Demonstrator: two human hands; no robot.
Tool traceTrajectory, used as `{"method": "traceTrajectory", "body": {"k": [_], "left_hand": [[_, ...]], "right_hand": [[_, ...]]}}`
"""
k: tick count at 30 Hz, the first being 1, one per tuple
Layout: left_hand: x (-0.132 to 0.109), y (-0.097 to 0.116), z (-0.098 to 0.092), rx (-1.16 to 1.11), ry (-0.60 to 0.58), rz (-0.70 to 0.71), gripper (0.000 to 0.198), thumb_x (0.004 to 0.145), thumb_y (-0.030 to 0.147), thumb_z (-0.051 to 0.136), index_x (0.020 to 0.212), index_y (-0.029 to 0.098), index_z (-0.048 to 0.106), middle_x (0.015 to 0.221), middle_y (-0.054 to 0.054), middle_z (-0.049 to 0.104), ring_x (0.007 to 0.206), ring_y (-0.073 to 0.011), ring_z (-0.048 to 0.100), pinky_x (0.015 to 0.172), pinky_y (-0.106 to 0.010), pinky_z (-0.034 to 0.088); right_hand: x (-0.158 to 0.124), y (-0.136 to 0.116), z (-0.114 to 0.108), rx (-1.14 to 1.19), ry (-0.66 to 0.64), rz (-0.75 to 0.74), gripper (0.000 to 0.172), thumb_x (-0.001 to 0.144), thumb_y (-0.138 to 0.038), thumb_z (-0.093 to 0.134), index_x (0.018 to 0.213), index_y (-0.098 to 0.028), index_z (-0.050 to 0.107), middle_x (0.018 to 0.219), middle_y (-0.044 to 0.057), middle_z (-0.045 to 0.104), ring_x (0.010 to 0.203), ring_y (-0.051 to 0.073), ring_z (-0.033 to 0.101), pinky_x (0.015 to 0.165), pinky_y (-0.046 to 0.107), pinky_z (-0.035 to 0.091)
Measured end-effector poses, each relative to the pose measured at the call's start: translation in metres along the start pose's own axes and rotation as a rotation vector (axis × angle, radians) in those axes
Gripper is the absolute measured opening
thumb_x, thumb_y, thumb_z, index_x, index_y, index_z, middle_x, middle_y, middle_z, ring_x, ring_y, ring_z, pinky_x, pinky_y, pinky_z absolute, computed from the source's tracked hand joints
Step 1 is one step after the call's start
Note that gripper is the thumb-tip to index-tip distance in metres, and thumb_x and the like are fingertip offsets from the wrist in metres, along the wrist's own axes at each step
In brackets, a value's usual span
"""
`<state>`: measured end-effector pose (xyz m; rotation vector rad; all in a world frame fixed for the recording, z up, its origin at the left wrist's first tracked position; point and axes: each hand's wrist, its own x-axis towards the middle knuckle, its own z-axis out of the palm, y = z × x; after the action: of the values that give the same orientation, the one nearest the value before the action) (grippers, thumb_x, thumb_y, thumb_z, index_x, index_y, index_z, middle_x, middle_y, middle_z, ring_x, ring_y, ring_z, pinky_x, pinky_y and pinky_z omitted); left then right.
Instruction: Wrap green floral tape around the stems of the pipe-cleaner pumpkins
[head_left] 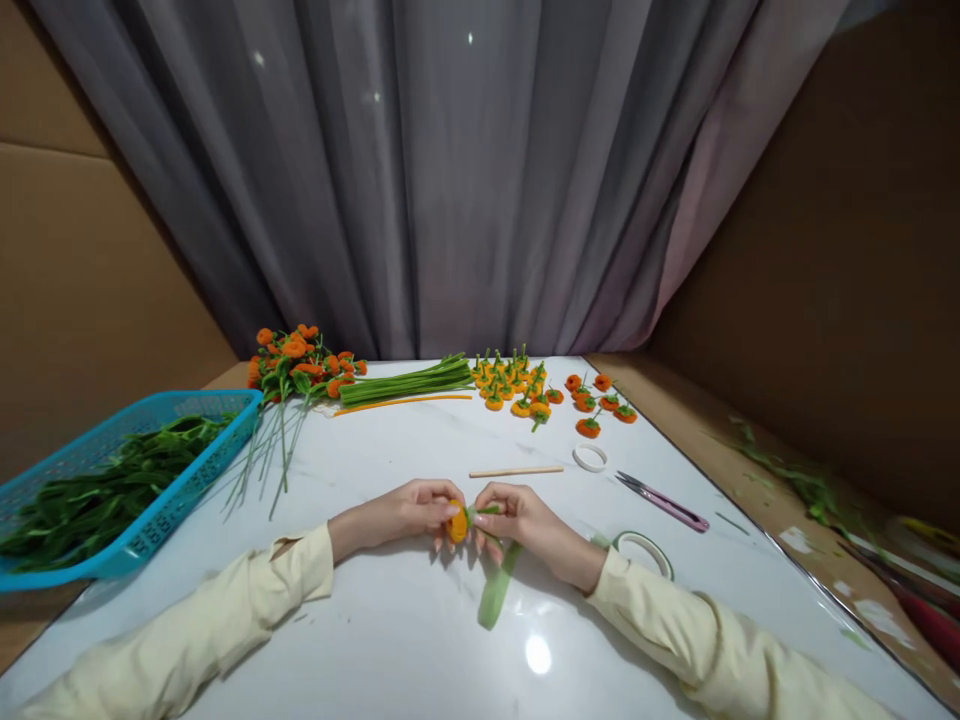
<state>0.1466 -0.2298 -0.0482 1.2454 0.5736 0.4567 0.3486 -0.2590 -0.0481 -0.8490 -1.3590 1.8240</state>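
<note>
My left hand (424,515) is closed on a yellow-orange fuzzy flower head (457,522), which faces left. Against the flower's green base, my right hand (525,525) pinches a strip of green floral tape (499,590); the strip's tail hangs toward the table. Short green stem ends (491,510) show between the right fingers. Beside the right wrist lies a roll of green tape (643,555), partly behind the sleeve. A thin wooden stick (516,472) rests just beyond both hands. The exact contact of the fingertips with the tape is partly hidden.
A blue basket (135,548) of green leaves stands left. Along the back lie finished orange flowers (296,350), green stems (409,382), yellow flower heads (510,380) and orange flower heads (589,427). Right of centre are a white tape roll (590,458) and thread snips (664,502).
</note>
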Motion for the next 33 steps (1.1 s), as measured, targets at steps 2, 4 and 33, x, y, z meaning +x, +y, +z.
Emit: {"method": "traceTrajectory", "body": {"k": [2, 4, 33], "left_hand": [[-0.001, 0.001, 0.001, 0.015, 0.007, 0.002, 0.043, 0.074, 0.048, 0.071, 0.09, 0.012, 0.053, 0.073, -0.003, 0.062, 0.057, -0.01, 0.055, 0.055, -0.023, 0.043], [-0.002, 0.001, 0.001, 0.044, 0.014, 0.033, 0.041, 0.074, 0.046, 0.071, 0.089, 0.013, 0.051, 0.074, -0.002, 0.06, 0.059, -0.0095, 0.054, 0.058, -0.023, 0.042], [-0.015, -0.012, 0.007, 1.122, 0.244, 0.86, 0.035, 0.085, 0.008, 0.051, 0.119, 0.014, 0.045, 0.106, -0.013, 0.063, 0.097, -0.02, 0.058, 0.084, -0.035, 0.05]], "right_hand": [[-0.001, 0.001, 0.001, 0.011, -0.008, 0.003, 0.039, 0.066, -0.044, 0.076, 0.075, -0.015, 0.052, 0.059, -0.001, 0.065, 0.042, 0.009, 0.053, 0.047, 0.023, 0.04], [-0.001, 0.001, 0.002, 0.033, -0.014, 0.002, 0.038, 0.067, -0.044, 0.076, 0.076, -0.015, 0.053, 0.06, 0.0, 0.065, 0.043, 0.009, 0.053, 0.047, 0.023, 0.04], [-0.005, -0.004, 0.006, -0.09, 0.005, -0.037, 0.029, 0.08, -0.041, 0.066, 0.079, -0.014, 0.057, 0.067, 0.001, 0.064, 0.048, 0.007, 0.051, 0.052, 0.022, 0.042]]}}
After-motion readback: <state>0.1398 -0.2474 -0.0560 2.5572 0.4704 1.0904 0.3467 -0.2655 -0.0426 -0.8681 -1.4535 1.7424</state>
